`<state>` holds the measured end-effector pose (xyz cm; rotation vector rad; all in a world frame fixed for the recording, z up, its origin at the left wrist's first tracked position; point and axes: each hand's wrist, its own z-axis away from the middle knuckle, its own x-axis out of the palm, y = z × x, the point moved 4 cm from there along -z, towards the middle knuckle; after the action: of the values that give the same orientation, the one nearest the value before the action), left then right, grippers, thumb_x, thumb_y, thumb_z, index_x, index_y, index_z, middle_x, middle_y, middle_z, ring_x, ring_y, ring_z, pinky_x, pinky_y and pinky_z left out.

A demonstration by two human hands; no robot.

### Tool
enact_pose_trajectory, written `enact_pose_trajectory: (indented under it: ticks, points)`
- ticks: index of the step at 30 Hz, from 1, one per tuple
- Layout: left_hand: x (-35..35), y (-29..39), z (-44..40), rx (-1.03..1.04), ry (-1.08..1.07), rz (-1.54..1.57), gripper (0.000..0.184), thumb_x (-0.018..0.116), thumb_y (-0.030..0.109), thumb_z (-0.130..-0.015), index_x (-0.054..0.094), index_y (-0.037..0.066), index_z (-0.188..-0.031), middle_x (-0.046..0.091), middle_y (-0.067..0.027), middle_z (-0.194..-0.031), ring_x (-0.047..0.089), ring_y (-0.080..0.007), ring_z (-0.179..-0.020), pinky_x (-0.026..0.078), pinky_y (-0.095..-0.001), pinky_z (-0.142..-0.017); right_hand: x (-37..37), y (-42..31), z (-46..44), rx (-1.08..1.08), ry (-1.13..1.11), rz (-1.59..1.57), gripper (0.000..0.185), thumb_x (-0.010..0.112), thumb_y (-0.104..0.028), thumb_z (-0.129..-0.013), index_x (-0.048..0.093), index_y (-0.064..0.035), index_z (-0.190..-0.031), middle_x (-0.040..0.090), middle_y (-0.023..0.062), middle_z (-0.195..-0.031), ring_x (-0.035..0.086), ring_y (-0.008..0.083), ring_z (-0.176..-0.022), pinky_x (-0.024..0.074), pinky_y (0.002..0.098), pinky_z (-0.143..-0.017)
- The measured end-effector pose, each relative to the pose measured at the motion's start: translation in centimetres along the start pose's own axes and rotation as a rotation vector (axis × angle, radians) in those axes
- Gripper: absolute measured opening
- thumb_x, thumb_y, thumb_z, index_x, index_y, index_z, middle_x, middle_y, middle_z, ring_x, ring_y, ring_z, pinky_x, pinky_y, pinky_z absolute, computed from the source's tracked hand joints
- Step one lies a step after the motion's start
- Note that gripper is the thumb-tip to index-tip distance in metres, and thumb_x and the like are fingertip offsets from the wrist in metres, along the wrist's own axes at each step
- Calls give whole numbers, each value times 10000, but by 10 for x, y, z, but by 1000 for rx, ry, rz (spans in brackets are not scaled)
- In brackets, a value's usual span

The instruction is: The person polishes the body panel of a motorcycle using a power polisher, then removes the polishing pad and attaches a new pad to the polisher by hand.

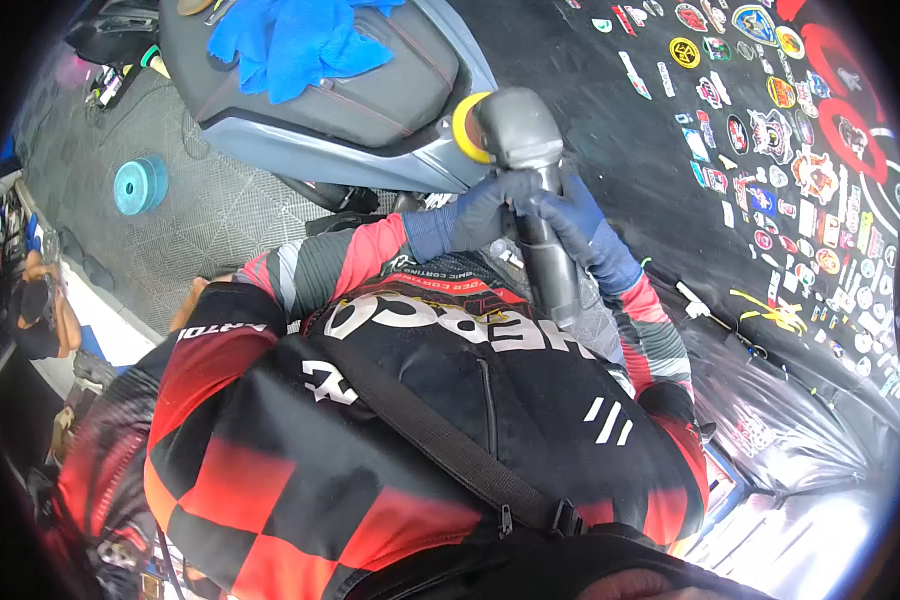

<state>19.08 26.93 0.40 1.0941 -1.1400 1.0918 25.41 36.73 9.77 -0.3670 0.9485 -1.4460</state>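
Observation:
Both of my hands wear dark blue gloves and hold a black polisher (pixel 522 125). My left hand (pixel 485 208) is closed around its neck, just below the head. My right hand (pixel 585 228) wraps the handle from the other side. The yellow pad (pixel 466 127) on the polisher's head is against or very near the grey-blue side panel (pixel 370 158) of a motorcycle; exact contact cannot be told. Above the panel is the black seat (pixel 390 95), with a bright blue cloth (pixel 300 45) lying crumpled on it.
A round teal tub-like object (pixel 141 186) stands on the grey patterned floor mat (pixel 210 215). A dark wall (pixel 610 110) covered in stickers runs along the right. Another person (pixel 45 310) is partly visible at the far left. Clear plastic sheeting (pixel 770 430) lies at lower right.

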Motion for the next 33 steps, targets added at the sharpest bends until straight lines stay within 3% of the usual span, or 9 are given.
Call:
enact_pose_trajectory:
  ticks: [5,9,11,12,16,19,21,25,33]
  points:
    - [-5,-19,3,30,-18,-204,375,587,292,-911,526,99,-1227,594,-33,-1189,570,-159,-1088,426,-336,-981,-3,-5,-5,-73,-223,-35,561,656,-348,-819,517,75,-1161,637,101,-946,589,147,-850,501,317,-748]
    - [25,15,2,12,76,-88,444,569,390,-896,529,108,-1236,609,-47,-1153,589,-190,-1060,445,-371,-963,5,-26,3,-131,51,-122,582,678,-394,-811,538,63,-1144,627,90,-961,563,145,-809,482,297,-714]
    - [-11,-18,-20,-63,-73,139,276,624,299,-867,580,127,-1078,619,-12,-981,614,-128,-903,521,-319,-785,6,-21,8,13,79,-13,587,683,-402,-811,542,64,-1139,625,113,-1010,577,154,-877,480,293,-771]
    - [-13,-20,-12,-62,-77,-19,378,615,321,-877,543,100,-1176,618,-30,-1052,601,-150,-973,481,-337,-871,-4,-14,13,-106,8,337,578,686,-395,-809,552,66,-1131,623,126,-1038,579,162,-942,465,297,-837]
    - [8,-11,10,-113,-33,-115,425,625,281,-889,522,64,-1239,612,-34,-1093,584,-145,-988,467,-328,-883,19,-23,20,149,-131,-106,569,698,-347,-803,539,60,-1167,638,103,-1040,590,168,-956,456,305,-868]
    - [19,3,37,-218,8,9,381,642,286,-892,543,78,-1195,606,-19,-1065,572,-128,-969,468,-290,-846,46,-20,34,88,143,-383,535,709,-255,-775,538,45,-1185,633,89,-1048,602,172,-924,494,329,-819]
    - [20,6,58,-223,-217,-409,394,648,300,-891,548,60,-1187,613,-26,-1057,575,-122,-959,467,-291,-866,62,-18,42,175,119,-251,587,737,-270,-748,526,53,-1189,632,98,-1031,594,163,-922,492,331,-822]
    - [42,27,93,-433,-216,-462,459,688,306,-865,539,45,-1211,602,-41,-1082,563,-131,-1012,463,-299,-905,90,-34,48,238,23,-280,725,795,-317,-693,482,27,-1249,635,166,-1049,602,214,-967,485,362,-860]
    - [0,34,142,-413,-194,-585,412,711,220,-832,557,43,-1171,616,-55,-1086,585,-130,-1012,484,-283,-887,151,-30,37,186,182,65,724,789,-363,-663,492,29,-1194,632,235,-997,640,346,-947,497,399,-827]
